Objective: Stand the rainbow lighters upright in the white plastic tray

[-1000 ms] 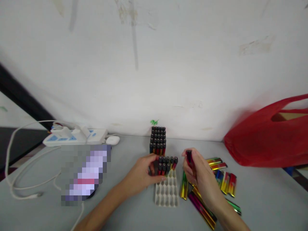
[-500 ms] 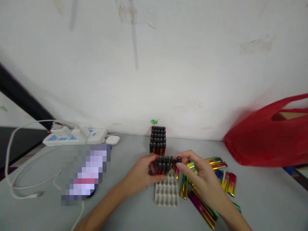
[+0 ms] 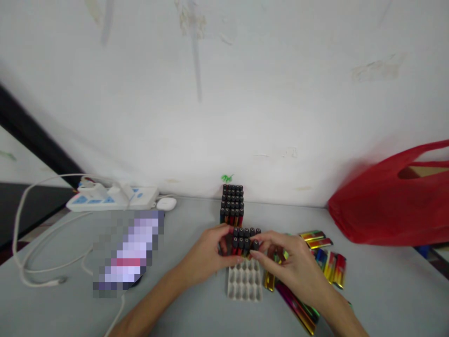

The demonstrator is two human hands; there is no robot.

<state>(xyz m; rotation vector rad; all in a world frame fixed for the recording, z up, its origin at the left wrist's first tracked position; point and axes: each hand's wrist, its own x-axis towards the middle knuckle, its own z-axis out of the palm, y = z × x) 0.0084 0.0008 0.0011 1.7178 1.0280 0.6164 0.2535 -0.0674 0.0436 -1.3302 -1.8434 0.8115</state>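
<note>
A pale moulded tray with rows of pockets lies before me; its far rows hold upright slim lighters with black tops and shiny coloured bodies. My left hand curls round the left end of these rows, thumb in front and fingers behind. Between the thumb and fingers of my right hand is one more lighter, at the right of the nearer row. Whether its base sits in a pocket is hidden. Loose lighters in metallic red, yellow and green lie beneath and beside my right hand.
Behind the tray, a block of upright black-topped lighters stands near the wall. To the left are a blurred-out phone, a white power strip, white cables and a small white case. A red bag rests at the right.
My right hand has moved slightly left and nearer with a lighter. The far row now has another lighter at its right end. My left hand keeps its hold; the view has shifted slightly.
</note>
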